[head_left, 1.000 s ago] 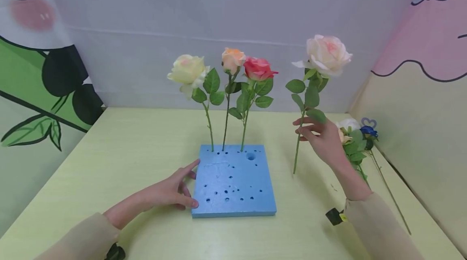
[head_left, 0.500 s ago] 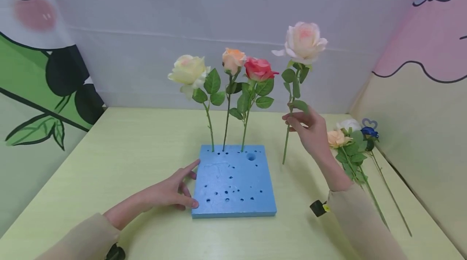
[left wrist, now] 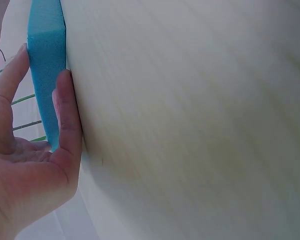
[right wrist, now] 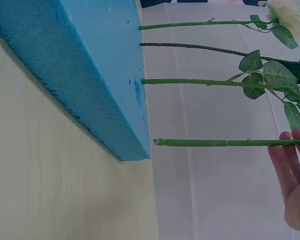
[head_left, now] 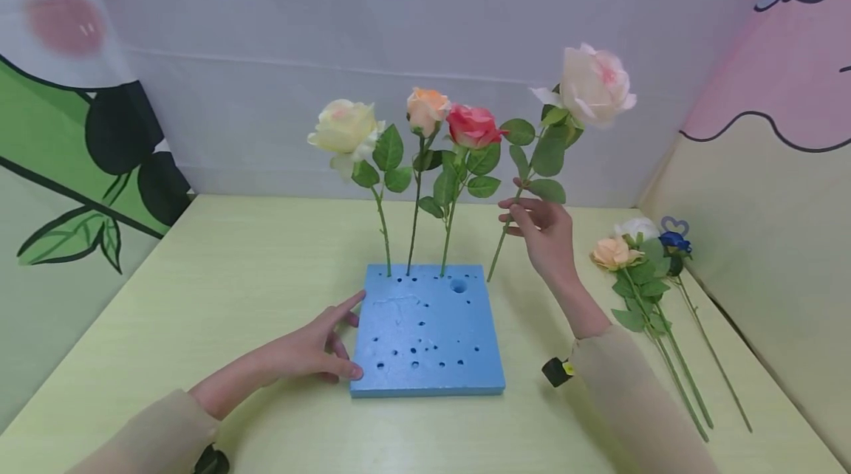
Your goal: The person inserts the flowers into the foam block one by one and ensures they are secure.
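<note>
A blue foam block with many small holes lies on the table. My left hand rests against its left side, index finger near the upper edge and thumb at the front corner. In the left wrist view, extended fingers touch the block's side. My right hand pinches the green stem of a pale pink rose, which leans right. The stem's lower end sits just apart from the block's back right corner in the right wrist view. A cream rose, a peach rose and a red rose stand in the back row.
On the table's right side lie a peach rose, a white rose and a blue flower with long stems pointing frontward. A lilac heart shape is beside the blue flower. Behind the table hangs a pale cloth.
My right hand has carried the pale pink rose leftward toward the block's back right corner, and its bloom now tilts right. The left hand and block have stayed put.
</note>
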Action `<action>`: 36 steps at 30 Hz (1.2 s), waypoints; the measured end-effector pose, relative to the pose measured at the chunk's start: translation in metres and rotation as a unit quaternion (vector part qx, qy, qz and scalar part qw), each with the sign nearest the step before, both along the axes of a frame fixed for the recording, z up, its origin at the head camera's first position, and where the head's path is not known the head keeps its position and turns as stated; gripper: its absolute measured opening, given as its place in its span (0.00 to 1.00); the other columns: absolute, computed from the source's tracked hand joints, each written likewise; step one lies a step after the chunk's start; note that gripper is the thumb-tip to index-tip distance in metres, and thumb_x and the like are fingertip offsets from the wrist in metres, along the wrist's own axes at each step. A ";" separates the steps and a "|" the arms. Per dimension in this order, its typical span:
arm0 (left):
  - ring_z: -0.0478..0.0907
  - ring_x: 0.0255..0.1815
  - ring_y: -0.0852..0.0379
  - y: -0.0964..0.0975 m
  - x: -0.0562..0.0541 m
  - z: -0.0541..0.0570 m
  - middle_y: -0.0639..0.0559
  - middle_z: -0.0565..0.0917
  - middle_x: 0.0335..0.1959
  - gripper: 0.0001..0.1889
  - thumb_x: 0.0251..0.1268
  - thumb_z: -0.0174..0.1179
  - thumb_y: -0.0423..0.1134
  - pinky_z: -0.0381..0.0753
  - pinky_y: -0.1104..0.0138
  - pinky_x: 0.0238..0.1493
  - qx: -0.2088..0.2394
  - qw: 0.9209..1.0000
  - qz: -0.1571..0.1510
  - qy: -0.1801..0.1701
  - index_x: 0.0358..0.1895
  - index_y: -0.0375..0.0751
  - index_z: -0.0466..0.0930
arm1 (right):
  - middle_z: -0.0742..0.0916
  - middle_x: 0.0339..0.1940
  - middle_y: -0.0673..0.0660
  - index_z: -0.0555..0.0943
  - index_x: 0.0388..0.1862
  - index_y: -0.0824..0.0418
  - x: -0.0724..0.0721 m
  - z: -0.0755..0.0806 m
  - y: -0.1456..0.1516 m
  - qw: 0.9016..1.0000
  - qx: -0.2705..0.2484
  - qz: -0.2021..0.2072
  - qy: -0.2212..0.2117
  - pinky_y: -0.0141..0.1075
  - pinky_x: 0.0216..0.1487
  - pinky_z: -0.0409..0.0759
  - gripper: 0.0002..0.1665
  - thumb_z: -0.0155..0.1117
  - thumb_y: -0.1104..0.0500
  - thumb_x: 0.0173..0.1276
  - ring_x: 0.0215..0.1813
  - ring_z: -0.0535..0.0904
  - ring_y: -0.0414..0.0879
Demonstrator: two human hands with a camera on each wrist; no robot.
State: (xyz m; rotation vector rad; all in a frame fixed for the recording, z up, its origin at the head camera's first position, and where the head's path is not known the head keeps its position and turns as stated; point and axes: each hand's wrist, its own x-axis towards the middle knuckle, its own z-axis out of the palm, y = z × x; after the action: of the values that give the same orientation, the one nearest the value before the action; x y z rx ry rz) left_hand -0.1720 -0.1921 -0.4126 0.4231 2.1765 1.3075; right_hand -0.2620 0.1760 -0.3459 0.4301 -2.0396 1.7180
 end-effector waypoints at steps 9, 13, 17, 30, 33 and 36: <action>0.79 0.38 0.51 0.000 0.000 0.000 0.37 0.57 0.72 0.62 0.52 0.76 0.44 0.86 0.62 0.37 0.001 1.000 -0.001 0.001 0.81 0.56 0.34 | 0.88 0.49 0.66 0.82 0.56 0.65 -0.004 -0.004 -0.015 1.000 -0.001 -0.023 0.016 0.32 0.40 0.87 0.15 0.59 0.64 0.73 0.38 0.86 0.34; 0.79 0.38 0.51 0.000 -0.001 -0.001 0.37 0.56 0.72 0.63 0.51 0.76 0.44 0.86 0.62 0.37 0.002 1.000 0.002 0.001 0.81 0.56 0.34 | 0.88 0.48 0.65 0.84 0.48 0.69 -0.008 -0.008 -0.019 0.999 0.009 -0.033 0.025 0.32 0.39 0.87 0.11 0.59 0.64 0.73 0.37 0.86 0.33; 0.79 0.38 0.51 -0.001 0.000 -0.002 0.37 0.57 0.72 0.63 0.51 0.76 0.44 0.86 0.62 0.36 0.003 1.000 0.002 0.002 0.81 0.57 0.34 | 0.88 0.47 0.64 0.85 0.47 0.67 -0.009 -0.012 -0.023 0.999 0.013 -0.038 0.022 0.31 0.39 0.87 0.11 0.59 0.63 0.73 0.38 0.86 0.34; 0.79 0.39 0.51 -0.002 -0.002 -0.003 0.37 0.56 0.73 0.63 0.51 0.76 0.45 0.86 0.62 0.36 0.000 1.000 0.003 0.003 0.81 0.57 0.34 | 0.89 0.49 0.64 0.80 0.59 0.61 -0.006 -0.021 -0.022 0.996 0.079 -0.029 -0.014 0.36 0.42 0.87 0.18 0.61 0.64 0.71 0.41 0.88 0.47; 0.79 0.38 0.51 -0.001 -0.001 -0.002 0.37 0.56 0.72 0.63 0.51 0.76 0.44 0.86 0.62 0.37 0.001 1.000 0.003 0.002 0.81 0.57 0.34 | 0.91 0.43 0.62 0.80 0.59 0.56 -0.004 -0.025 -0.021 0.994 0.105 -0.027 -0.011 0.32 0.41 0.87 0.18 0.63 0.61 0.71 0.40 0.89 0.48; 0.79 0.38 0.51 -0.001 -0.001 -0.001 0.38 0.57 0.72 0.63 0.51 0.76 0.44 0.86 0.63 0.37 0.001 1.000 0.003 0.002 0.81 0.57 0.34 | 0.91 0.39 0.60 0.79 0.59 0.55 -0.003 -0.026 -0.021 0.990 0.137 -0.031 0.004 0.32 0.39 0.87 0.17 0.62 0.59 0.72 0.39 0.90 0.50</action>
State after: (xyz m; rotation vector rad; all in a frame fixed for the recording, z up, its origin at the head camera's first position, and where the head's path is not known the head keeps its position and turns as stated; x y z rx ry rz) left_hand -0.1726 -0.1932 -0.4140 0.4212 2.1807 1.3126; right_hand -0.2649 0.1553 -0.3716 0.4534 -2.2664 1.4022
